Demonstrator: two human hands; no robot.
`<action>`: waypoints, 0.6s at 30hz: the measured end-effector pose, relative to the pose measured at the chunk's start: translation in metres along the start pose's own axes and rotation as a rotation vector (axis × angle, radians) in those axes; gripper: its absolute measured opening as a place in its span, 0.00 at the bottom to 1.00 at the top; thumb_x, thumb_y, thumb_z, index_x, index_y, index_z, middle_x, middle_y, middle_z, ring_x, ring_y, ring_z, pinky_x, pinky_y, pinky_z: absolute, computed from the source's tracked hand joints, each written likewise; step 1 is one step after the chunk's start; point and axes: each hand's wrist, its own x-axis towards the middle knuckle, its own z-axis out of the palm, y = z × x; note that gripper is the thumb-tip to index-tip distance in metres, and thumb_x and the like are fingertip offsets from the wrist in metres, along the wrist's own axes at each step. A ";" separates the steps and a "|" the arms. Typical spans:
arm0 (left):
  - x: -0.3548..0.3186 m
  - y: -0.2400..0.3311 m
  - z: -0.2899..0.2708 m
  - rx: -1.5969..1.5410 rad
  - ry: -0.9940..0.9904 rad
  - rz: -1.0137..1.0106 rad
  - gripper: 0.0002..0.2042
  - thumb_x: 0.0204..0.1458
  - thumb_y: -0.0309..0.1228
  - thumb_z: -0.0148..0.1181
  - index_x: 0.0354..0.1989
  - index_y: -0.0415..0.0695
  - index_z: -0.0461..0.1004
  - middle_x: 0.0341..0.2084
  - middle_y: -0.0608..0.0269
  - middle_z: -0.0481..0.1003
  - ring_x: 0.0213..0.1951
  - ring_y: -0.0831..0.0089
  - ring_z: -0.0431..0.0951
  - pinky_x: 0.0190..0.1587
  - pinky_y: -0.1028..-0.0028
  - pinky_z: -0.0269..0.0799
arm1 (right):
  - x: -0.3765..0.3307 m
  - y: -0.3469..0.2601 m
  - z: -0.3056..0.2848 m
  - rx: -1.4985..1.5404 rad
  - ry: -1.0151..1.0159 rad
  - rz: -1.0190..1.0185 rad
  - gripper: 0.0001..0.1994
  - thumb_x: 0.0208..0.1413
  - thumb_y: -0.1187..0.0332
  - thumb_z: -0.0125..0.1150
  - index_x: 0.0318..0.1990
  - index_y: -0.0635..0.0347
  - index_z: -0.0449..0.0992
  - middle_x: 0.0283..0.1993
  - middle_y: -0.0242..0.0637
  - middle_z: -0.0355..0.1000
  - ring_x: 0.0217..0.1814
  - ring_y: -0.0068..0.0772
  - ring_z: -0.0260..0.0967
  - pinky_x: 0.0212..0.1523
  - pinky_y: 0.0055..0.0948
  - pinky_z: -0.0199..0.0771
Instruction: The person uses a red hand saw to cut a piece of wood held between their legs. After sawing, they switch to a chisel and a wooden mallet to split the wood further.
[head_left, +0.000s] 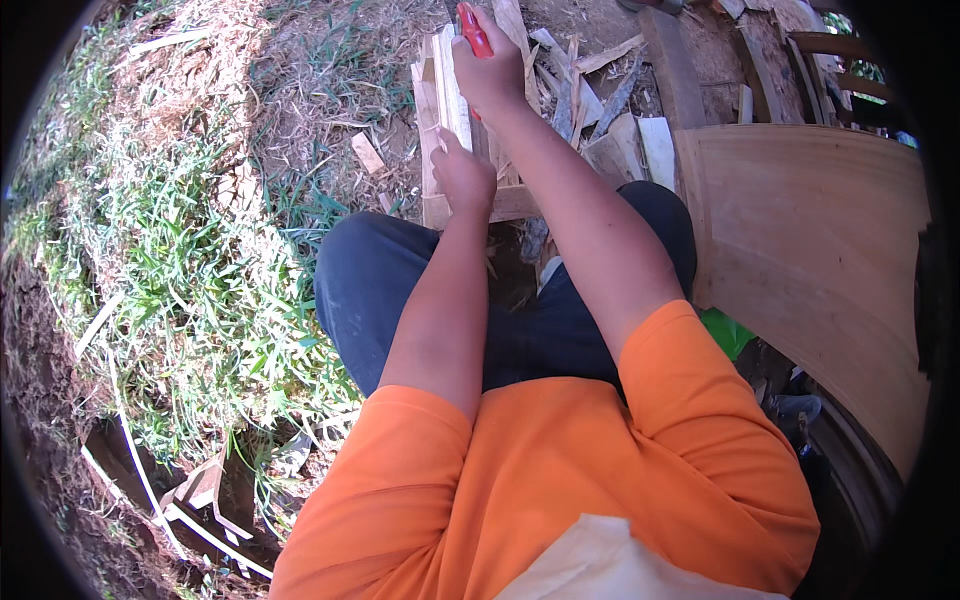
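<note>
At the top of the view my right hand (488, 75) is closed round a red-handled tool (474, 32). The tool's far end is cut off by the upper edge, so its kind does not show. Nearer to me, my left hand (463, 178) is closed at the near end of a pale wooden strip (450, 90), its thumb lying along the wood. The strip runs away from me on top of a low wooden frame (513, 203), which stands just beyond my knees. My right hand rests over the strip's right side.
Wood scraps (610, 110) lie right of the frame, near an upright board (672, 70). A large plywood panel (810, 200) curves along my right. Grass (220, 250) covers the ground at left, with a small wood offcut (368, 153) on bare soil.
</note>
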 end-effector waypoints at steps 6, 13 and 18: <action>0.004 -0.012 -0.005 0.042 0.062 -0.059 0.36 0.56 0.26 0.57 0.75 0.39 0.54 0.53 0.34 0.68 0.52 0.39 0.75 0.55 0.50 0.73 | -0.192 -0.095 -0.090 -0.057 -0.224 -0.053 0.31 0.64 0.78 0.55 0.74 0.68 0.57 0.70 0.56 0.66 0.72 0.44 0.67 0.69 0.36 0.66; 0.000 0.007 0.005 0.016 0.044 0.033 0.37 0.56 0.27 0.59 0.75 0.38 0.53 0.54 0.34 0.68 0.51 0.38 0.75 0.55 0.51 0.73 | 0.022 0.005 0.009 -0.080 0.025 -0.068 0.27 0.59 0.72 0.58 0.67 0.64 0.70 0.55 0.51 0.77 0.55 0.41 0.77 0.57 0.32 0.74; 0.010 -0.020 -0.009 -0.013 0.016 -0.027 0.37 0.56 0.26 0.58 0.75 0.38 0.53 0.55 0.33 0.68 0.52 0.38 0.75 0.55 0.50 0.73 | -0.095 -0.041 -0.026 -0.137 -0.161 -0.016 0.29 0.65 0.68 0.61 0.73 0.62 0.64 0.60 0.48 0.75 0.57 0.31 0.75 0.56 0.30 0.74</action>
